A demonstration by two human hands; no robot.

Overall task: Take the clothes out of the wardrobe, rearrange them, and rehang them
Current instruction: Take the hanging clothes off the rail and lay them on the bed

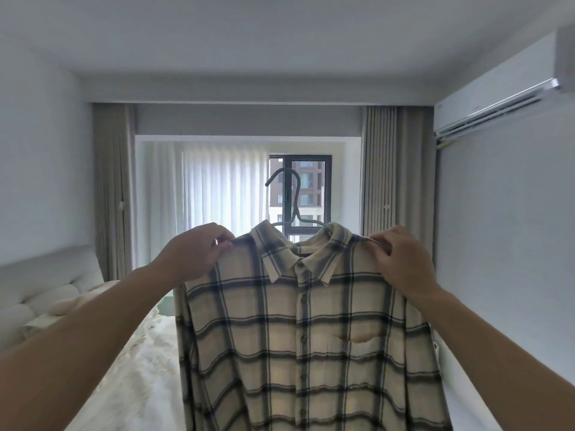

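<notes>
the fingers [224,239] of the left hand [194,251] pinch one shoulder seam of a cream-and-navy plaid shirt [308,337], and the right hand [401,259] pinches the other shoulder the same way. the shirt hangs buttoned on a grey hanger [294,200], held up at chest height in front of the window [300,194], above the edge of a white bed [146,353].

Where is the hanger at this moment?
In the head view the hanger sits inside the collar of the plaid shirt, centre frame, its hook rising before the window. The left hand and right hand pinch the shirt's shoulders on either side.
</notes>
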